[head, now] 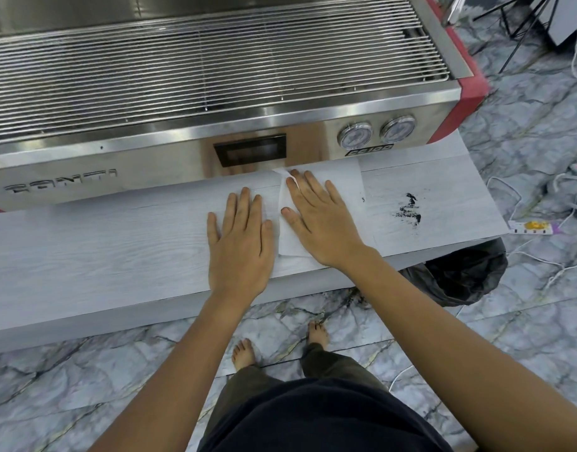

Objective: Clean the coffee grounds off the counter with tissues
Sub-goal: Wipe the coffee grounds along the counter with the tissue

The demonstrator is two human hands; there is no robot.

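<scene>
No grip on anything: both hands lay flat, fingers spread. The right hand (319, 220) pressed palm-down on the tissue (332, 177), the left hand (239, 238) lay flat just beside it, palm on the bare table (101, 243) with fingertips over the tissue's left edge. The tissue sat spread against the base of the espresso machine (182, 93), one corner folded up near the right fingertips.

The coffee grounds (409, 208) lay as a dark smear on the table to the right of the tissue, apart from it, with a tiny speck (363, 200) just past the tissue's right edge. The tissue looked clean, so the wiping was likely not yet done on that patch.

Risks, as judged:
- A flat-palm wipe to the right could smear the grounds into a wider streak, not lift them; they looked damp or pressed in.
- Pushing right could shove grounds off the table end onto the marble floor (525, 158), beside rather than into the black bin bag (466, 272) below the front edge.
- A thin tissue under an open palm could bunch or tear, leaving skin on the grounds.
- Grounds could get pushed into the gap under the machine.
</scene>
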